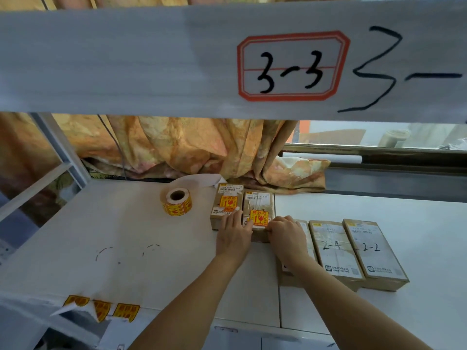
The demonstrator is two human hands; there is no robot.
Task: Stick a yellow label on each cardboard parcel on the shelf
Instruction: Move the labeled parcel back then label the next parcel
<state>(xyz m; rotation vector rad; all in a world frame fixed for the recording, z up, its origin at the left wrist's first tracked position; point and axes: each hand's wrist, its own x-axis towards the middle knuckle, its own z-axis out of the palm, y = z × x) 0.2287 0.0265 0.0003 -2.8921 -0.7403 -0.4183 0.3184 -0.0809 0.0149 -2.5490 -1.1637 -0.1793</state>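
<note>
right hand (286, 232) hiding a parcel (303, 227), its label unseen

The right hand (286, 232) and its forearm cover most of one parcel (303, 229); small print on the yellow label (259, 218) is unreadable; the big handwritten "3–" (374, 69) runs off the right edge.

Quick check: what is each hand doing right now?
Left hand: open, flat on the just-labelled brown cardboard parcel, beside its yellow fragile sticker.
Right hand: fingers curled over that parcel's right edge, gripping it.
</note>
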